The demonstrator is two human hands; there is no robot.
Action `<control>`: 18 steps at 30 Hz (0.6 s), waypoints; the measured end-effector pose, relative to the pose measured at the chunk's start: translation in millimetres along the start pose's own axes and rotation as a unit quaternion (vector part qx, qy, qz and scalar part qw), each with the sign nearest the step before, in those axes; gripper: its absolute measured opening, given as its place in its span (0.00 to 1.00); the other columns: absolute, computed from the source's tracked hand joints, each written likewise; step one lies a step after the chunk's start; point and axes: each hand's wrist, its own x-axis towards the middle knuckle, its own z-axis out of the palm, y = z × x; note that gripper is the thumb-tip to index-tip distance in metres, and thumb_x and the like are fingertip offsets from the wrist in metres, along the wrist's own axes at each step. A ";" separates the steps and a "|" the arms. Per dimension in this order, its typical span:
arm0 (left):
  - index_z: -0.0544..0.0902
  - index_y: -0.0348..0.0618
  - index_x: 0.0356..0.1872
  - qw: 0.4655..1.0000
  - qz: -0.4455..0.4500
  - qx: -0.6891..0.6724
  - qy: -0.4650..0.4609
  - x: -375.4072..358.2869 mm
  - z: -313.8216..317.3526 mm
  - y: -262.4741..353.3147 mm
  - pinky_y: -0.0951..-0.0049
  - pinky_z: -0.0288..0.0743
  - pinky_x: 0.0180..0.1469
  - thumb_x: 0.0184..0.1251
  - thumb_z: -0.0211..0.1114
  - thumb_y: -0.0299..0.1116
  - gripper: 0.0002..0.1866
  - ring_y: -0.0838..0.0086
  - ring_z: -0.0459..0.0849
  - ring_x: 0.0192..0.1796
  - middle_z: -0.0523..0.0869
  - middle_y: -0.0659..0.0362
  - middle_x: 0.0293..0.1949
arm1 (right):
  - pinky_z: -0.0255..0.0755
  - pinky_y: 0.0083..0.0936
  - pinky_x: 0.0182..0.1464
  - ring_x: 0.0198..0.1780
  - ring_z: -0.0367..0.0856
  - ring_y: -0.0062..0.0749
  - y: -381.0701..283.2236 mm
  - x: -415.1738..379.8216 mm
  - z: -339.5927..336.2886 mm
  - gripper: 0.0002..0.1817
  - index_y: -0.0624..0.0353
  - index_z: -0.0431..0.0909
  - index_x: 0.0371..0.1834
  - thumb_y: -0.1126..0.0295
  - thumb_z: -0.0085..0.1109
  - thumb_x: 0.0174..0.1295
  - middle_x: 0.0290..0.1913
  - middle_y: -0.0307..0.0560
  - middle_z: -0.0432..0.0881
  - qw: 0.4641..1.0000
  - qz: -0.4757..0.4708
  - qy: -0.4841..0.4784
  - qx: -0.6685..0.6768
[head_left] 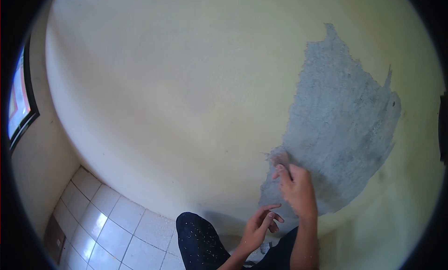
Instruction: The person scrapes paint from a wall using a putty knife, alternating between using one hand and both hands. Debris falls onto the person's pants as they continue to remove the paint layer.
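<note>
Head view: the right hand (297, 190) presses its fingertips (281, 169) against the wall (163, 93) at the lower left edge of the grey patch (340, 121), fingers together, gripping nothing. The left hand (257, 226) hovers just below, fingers loosely apart and empty, above a dark knee (198, 239) and the tiled floor (107, 228).

At nine o'clock, a dark-framed window (21, 102) is cut off by the lens rim. The right hand (297, 190) hides whatever its fingertips pinch against the bare grey patch (340, 125); both forearms leave at six o'clock.
</note>
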 end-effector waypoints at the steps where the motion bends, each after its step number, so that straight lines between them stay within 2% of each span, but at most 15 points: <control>1: 0.77 0.36 0.67 1.000 0.006 -0.004 0.011 1.6 -2.2 -2.0 0.75 0.79 0.42 0.87 0.51 0.35 0.19 0.76 0.85 0.35 0.89 0.52 0.41 | 0.69 0.32 0.27 0.19 0.74 0.27 -2.0 -4.0 -6.4 0.21 0.66 0.84 0.34 0.58 0.56 0.79 0.15 0.44 0.73 0.999 0.053 0.002 -0.007; 2: 0.77 0.36 0.67 1.000 0.007 -0.008 0.018 3.2 -6.7 -6.2 0.74 0.79 0.42 0.87 0.52 0.35 0.19 0.76 0.85 0.35 0.89 0.52 0.41 | 0.65 0.28 0.24 0.18 0.71 0.22 1.6 -1.3 -6.0 0.21 0.65 0.83 0.34 0.58 0.56 0.79 0.16 0.41 0.73 0.999 0.035 -0.003 0.010; 5: 0.77 0.37 0.67 1.000 -0.014 -0.010 0.023 4.9 -14.1 -20.2 0.74 0.80 0.42 0.87 0.52 0.35 0.19 0.77 0.85 0.35 0.89 0.53 0.41 | 0.64 0.26 0.22 0.17 0.69 0.20 3.4 7.4 8.9 0.21 0.65 0.83 0.34 0.58 0.56 0.80 0.16 0.40 0.73 0.999 -0.037 -0.004 0.013; 6: 0.77 0.37 0.67 1.000 -0.018 -0.009 0.021 6.2 -13.1 -19.3 0.74 0.80 0.42 0.87 0.52 0.35 0.19 0.77 0.85 0.35 0.89 0.53 0.41 | 0.64 0.27 0.22 0.18 0.69 0.19 -3.2 5.2 10.8 0.21 0.65 0.82 0.34 0.58 0.55 0.80 0.16 0.39 0.72 0.999 0.006 -0.021 0.047; 9: 0.78 0.37 0.67 1.000 -0.018 -0.013 0.004 7.3 -8.1 -10.7 0.74 0.80 0.42 0.87 0.52 0.36 0.18 0.77 0.85 0.35 0.89 0.53 0.41 | 0.64 0.27 0.22 0.18 0.68 0.18 10.4 -0.1 7.5 0.21 0.64 0.81 0.35 0.58 0.55 0.80 0.16 0.36 0.70 0.999 -0.011 0.008 0.036; 12: 0.78 0.38 0.67 1.000 -0.013 -0.016 0.004 6.2 -9.4 -17.0 0.74 0.80 0.42 0.87 0.52 0.36 0.18 0.77 0.85 0.35 0.89 0.53 0.41 | 0.64 0.27 0.22 0.17 0.68 0.19 5.9 -0.8 -5.4 0.21 0.64 0.82 0.36 0.57 0.55 0.80 0.16 0.37 0.70 0.994 0.068 -0.008 0.079; 16: 0.78 0.38 0.67 0.999 -0.037 -0.015 -0.002 8.0 -8.0 -27.2 0.75 0.80 0.42 0.87 0.52 0.37 0.19 0.78 0.85 0.35 0.89 0.54 0.41 | 0.62 0.26 0.21 0.16 0.68 0.19 -5.0 7.8 23.1 0.21 0.65 0.82 0.35 0.58 0.54 0.81 0.15 0.36 0.71 0.998 -0.013 -0.012 0.054; 18: 0.77 0.38 0.68 0.999 -0.023 -0.022 -0.010 7.1 -1.9 -22.4 0.75 0.80 0.42 0.87 0.52 0.37 0.19 0.78 0.85 0.35 0.89 0.54 0.41 | 0.63 0.26 0.21 0.16 0.68 0.19 1.9 6.6 22.9 0.21 0.65 0.82 0.35 0.58 0.54 0.81 0.16 0.35 0.71 0.998 -0.024 -0.002 0.054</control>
